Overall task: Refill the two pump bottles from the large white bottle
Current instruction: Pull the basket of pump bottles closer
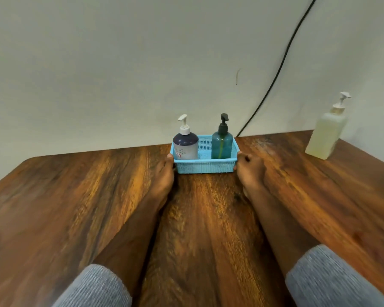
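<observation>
A light blue plastic basket (203, 166) stands at the far edge of the wooden table, near the wall. Inside it, on the left, is a dark-and-white pump bottle (185, 145) with a white pump. On the right is a teal see-through pump bottle (222, 144) with a dark pump. My left hand (164, 173) grips the basket's left end, and my right hand (249, 169) grips its right end. The large white bottle (327, 135), with a white pump, stands apart at the far right of the table.
The wooden table (197, 229) runs from me to a pale wall. A black cable (282, 63) hangs down the wall and meets the table behind the basket's right side. Grey sleeves cover my forearms at the bottom of the view.
</observation>
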